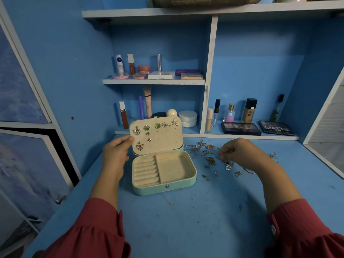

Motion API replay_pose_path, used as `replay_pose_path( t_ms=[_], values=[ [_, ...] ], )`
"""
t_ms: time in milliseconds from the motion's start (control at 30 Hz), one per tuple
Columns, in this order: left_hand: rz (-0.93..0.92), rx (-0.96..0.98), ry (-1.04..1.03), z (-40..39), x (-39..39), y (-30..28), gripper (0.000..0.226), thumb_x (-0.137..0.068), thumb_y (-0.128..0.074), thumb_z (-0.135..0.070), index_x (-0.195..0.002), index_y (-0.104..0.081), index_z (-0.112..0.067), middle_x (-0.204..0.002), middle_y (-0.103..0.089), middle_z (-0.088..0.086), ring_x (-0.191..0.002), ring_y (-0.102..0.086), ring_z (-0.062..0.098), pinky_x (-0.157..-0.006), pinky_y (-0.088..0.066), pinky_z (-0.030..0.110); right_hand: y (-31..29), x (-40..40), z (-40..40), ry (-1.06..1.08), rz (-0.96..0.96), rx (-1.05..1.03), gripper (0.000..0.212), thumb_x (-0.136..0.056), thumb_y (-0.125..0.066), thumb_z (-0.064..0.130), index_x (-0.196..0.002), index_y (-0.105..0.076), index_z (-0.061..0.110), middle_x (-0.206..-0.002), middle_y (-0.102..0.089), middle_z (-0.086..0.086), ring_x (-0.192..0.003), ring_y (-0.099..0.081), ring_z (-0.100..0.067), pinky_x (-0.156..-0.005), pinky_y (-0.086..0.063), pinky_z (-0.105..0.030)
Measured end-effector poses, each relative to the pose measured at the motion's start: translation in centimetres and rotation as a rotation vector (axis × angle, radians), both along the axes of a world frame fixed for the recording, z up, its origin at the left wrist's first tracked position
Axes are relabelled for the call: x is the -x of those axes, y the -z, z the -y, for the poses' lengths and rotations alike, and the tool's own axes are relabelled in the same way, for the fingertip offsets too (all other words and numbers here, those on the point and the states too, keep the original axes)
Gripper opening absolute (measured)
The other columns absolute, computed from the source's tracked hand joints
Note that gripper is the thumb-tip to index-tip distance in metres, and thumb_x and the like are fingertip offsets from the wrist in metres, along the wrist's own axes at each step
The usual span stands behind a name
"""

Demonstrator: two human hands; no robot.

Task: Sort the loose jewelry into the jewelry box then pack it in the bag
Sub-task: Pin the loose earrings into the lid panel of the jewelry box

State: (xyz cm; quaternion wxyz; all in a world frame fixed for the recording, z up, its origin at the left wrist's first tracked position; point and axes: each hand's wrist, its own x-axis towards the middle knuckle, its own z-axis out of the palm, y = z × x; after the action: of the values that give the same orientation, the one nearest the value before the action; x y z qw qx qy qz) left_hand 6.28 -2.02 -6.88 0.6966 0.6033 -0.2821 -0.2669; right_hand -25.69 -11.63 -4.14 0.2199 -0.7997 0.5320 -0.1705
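Fingers of the left hand (116, 153) curled against the left edge of the jewelry box lid (156, 135), thumb on its front, holding it upright. The mint jewelry box (163, 189) sat open on the blue surface (186, 220), with butterfly, green-stone, starfish and heart earrings pinned inside the lid. The right hand (240, 151) reached into the loose jewelry (210, 159) scattered just right of the box, its grip narrowed to a fingertip pinch on a small piece too tiny to identify.
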Motion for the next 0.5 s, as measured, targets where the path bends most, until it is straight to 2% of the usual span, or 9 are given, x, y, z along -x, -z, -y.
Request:
replay_pose_path(
  t_ms=[233, 367, 500],
  values=[
    [-0.016, 0.014, -0.002, 0.0, 0.2, -0.1, 0.02, -0.088, -0.067, -0.017, -0.108, -0.068, -0.017, -0.081, -0.063, -0.001, -0.058, -0.04, 0.008, -0.051, -0.035, 0.02, 0.1, -0.1, 0.1, -0.012, -0.032, -0.013, 0.006, -0.083, -0.073, 0.018, -0.083, -0.074, 0.023, -0.085, -0.068, 0.007, -0.079, -0.061, -0.01, -0.075, -0.05, -0.027],
    [-0.016, 0.012, -0.001, 0.0, 0.2, -0.1, 0.018, -0.088, -0.066, -0.017, -0.107, -0.067, -0.017, -0.082, -0.065, -0.001, -0.058, -0.041, 0.008, -0.051, -0.036, 0.021, 0.5, -0.5, -0.1, -0.017, -0.09, -0.004, 0.005, -0.082, -0.074, 0.024, -0.077, -0.073, 0.023, -0.082, -0.066, 0.008, -0.074, -0.059, -0.008, -0.063, -0.045, -0.023],
    [-0.019, 0.015, 0.005, -0.1, 0.2, -0.1, 0.017, -0.089, -0.066, -0.017, -0.106, -0.067, -0.018, -0.083, -0.065, -0.001, -0.058, -0.041, 0.008, -0.051, -0.035, 0.02, 1.0, -1.1, 0.0, -0.036, -0.155, -0.007, 0.007, -0.081, -0.073, 0.027, -0.082, -0.076, 0.021, -0.087, -0.068, 0.006, -0.079, -0.062, -0.013, -0.075, -0.055, -0.032]
  ],
)
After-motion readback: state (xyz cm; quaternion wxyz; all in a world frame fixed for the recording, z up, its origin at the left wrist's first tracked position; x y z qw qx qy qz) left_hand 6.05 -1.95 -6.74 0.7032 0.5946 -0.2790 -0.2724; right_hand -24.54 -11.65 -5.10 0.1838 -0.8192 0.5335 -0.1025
